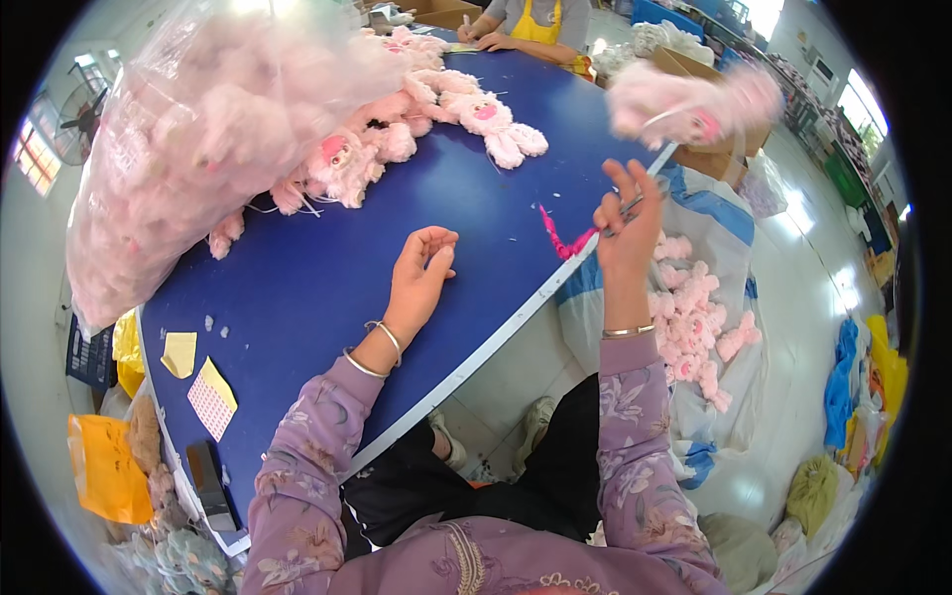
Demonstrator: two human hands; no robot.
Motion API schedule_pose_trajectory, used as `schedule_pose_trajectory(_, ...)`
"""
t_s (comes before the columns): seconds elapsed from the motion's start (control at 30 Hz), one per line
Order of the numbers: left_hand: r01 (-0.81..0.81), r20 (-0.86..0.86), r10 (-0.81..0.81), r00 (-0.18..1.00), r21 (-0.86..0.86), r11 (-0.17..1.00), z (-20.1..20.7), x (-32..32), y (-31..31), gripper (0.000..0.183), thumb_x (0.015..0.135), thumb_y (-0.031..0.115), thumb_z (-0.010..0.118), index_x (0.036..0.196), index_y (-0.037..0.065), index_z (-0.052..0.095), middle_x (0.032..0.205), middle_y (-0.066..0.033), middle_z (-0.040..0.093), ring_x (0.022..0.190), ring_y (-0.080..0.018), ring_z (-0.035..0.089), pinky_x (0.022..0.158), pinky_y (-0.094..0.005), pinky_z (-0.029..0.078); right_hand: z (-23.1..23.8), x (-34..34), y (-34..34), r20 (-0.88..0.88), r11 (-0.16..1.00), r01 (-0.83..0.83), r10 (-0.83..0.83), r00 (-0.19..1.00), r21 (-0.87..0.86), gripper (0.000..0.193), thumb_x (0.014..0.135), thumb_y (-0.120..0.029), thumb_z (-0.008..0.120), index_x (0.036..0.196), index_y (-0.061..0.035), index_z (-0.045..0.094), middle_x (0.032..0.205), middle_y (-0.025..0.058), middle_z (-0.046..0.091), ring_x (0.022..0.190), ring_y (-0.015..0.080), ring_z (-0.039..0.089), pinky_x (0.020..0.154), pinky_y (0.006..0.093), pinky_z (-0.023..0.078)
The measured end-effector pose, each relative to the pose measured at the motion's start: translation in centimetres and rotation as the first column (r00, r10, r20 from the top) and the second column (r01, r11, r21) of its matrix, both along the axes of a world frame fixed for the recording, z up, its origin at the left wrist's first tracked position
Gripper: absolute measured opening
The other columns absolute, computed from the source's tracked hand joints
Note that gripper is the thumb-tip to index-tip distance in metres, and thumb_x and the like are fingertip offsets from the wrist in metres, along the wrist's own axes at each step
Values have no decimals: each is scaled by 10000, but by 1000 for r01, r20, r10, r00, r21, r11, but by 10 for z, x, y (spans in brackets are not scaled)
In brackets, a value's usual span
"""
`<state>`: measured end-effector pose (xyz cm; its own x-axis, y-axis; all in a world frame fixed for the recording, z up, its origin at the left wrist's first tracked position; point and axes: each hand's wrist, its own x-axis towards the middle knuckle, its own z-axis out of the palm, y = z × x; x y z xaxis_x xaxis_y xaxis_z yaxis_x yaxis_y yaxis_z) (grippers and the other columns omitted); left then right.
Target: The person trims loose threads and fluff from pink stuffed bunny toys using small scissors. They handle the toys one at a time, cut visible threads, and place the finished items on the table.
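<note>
Over the blue table point(297, 342), my left hand point(421, 278) is loosely curled, its thumb apart from the fingers and nothing visible in it. My right hand point(630, 223) is raised at the table's right edge, with a small metal tool point(632, 205) between its fingers; its exact kind is hard to make out. Just beyond those fingers a pink plush rabbit point(684, 107) is in mid-air, smeared by motion. A bright pink twisted cord point(565, 241) lies at the table edge beside my right wrist. Several pink plush rabbits point(486, 117) lie on the far side of the table.
A large clear bag point(208, 149) full of pink plush stands at the left. An open white-and-blue sack point(729, 213) on the right holds more rabbits point(694, 327). Yellow paper point(178, 354), a sticker sheet point(212, 399) and a dark phone-like object point(210, 486) lie left. A person point(531, 30) works opposite.
</note>
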<state>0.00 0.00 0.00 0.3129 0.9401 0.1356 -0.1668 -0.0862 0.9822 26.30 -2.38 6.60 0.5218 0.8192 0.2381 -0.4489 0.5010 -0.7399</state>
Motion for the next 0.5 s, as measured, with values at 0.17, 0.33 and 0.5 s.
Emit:
schedule_pose_trajectory(0.17, -234, -259, 418, 871, 529, 816, 7, -8, 11, 340, 834, 46, 629, 1163, 29, 544, 1259, -136, 549, 1140, -256, 521, 837, -321, 496, -70, -50, 7, 669, 950, 158, 65, 741, -268, 206, 934, -171, 563, 935, 28, 613, 723, 45, 625, 598, 84, 543, 574, 240, 440)
schedule_pose_trajectory(0.33, -306, -293, 819, 493, 823, 479, 12, -36, 76, 493, 762, 109, 684, 1227, 44, 532, 1366, -205, 427, 1270, -376, 367, 1064, -453, 329, -62, -64, 10, 726, 952, 21, 219, 651, -306, 150, 926, -116, 562, 896, 16, 628, 685, 17, 594, 649, 70, 543, 611, 234, 432)
schedule_pose_trajectory(0.5, -435, -476, 793, 380, 665, 607, -6, -59, 121, 533, 736, 119, 701, 1234, 48, 523, 1281, -202, 455, 1133, -406, 479, 971, -477, 421, -66, -67, 10, 725, 954, 44, 194, 661, -296, 176, 917, -139, 578, 876, 25, 627, 655, 37, 599, 607, 81, 535, 584, 254, 432)
